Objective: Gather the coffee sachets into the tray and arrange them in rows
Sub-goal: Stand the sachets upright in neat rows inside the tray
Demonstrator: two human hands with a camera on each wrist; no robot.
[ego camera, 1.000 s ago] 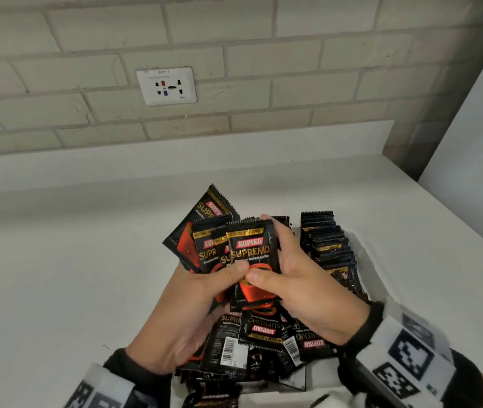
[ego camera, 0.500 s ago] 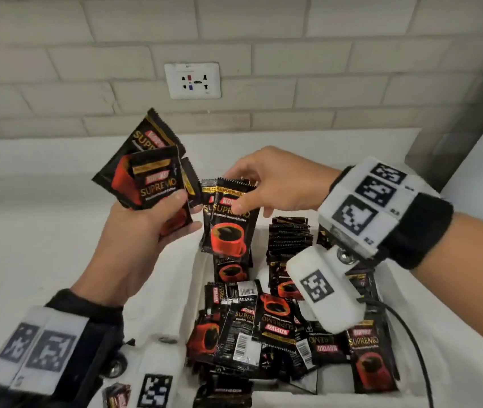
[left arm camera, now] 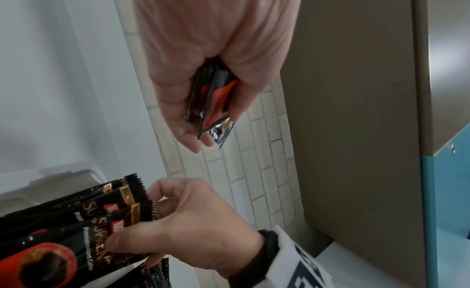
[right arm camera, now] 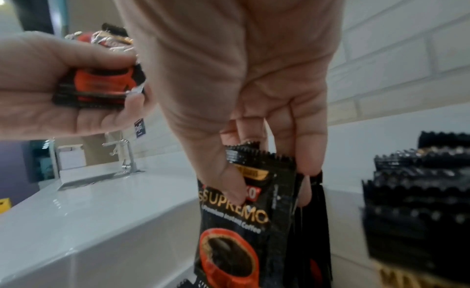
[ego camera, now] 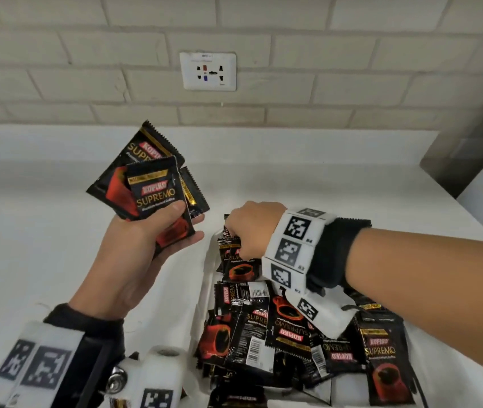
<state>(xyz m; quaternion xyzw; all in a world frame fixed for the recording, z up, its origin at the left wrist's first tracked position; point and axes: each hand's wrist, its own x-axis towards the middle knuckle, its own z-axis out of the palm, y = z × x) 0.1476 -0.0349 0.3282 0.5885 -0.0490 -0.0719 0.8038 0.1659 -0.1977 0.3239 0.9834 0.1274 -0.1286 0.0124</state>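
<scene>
light: even, soft indoor, bright on the white glossy worktop (ego camera: 42, 231) | shadows: faint, under the raised left hand (ego camera: 134, 254) | glare: pale streaks on the worktop in the right wrist view | blur: near stack of black foil coffee sachets (right arm camera: 419, 202) smeared; both palms close, soft | distortion: beige brick wall (ego camera: 352, 54) lines bow toward the edges

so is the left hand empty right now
No, the left hand holds a fan of several coffee sachets pinched under its thumb, raised above the counter.
</scene>
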